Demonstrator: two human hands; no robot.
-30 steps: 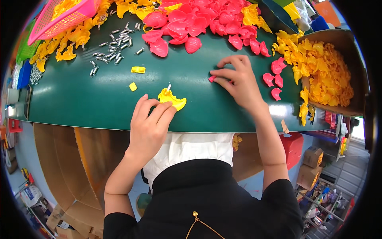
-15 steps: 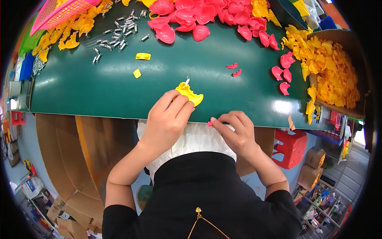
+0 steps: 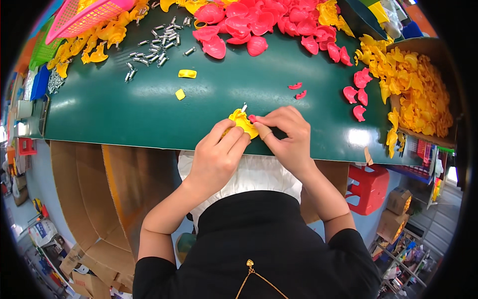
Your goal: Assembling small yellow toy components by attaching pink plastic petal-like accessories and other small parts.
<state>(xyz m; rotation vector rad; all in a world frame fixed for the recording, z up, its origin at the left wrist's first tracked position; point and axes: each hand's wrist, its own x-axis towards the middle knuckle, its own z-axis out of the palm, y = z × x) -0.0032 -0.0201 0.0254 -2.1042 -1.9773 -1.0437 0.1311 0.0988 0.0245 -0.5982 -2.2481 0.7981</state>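
My left hand (image 3: pixel 219 154) is closed on a yellow plastic piece (image 3: pixel 242 121) with a curved, notched edge, held low over the front of the green table. A small metal spring (image 3: pixel 244 107) sticks up from the piece's far edge. Between thumb and fingertips, my right hand (image 3: pixel 285 134) pinches a small pink plastic part (image 3: pixel 252 118). That part is at the right side of the yellow piece; whether the two touch I cannot tell. Beyond my hands lie a yellow oblong part (image 3: pixel 187 74) and a small yellow square (image 3: pixel 180 94).
Loose springs (image 3: pixel 162 45) and a heap of pink shells (image 3: pixel 249 22) lie at the back. Small pink pieces (image 3: pixel 298 90) sit right of centre. A cardboard box of orange-yellow parts (image 3: pixel 423 94) stands at the right, a pink basket (image 3: pixel 82 17) far left.
My right hand has moved up and inward from the table's front edge, bringing the small pink part to the yellow piece. My left hand keeps its hold on the yellow piece.
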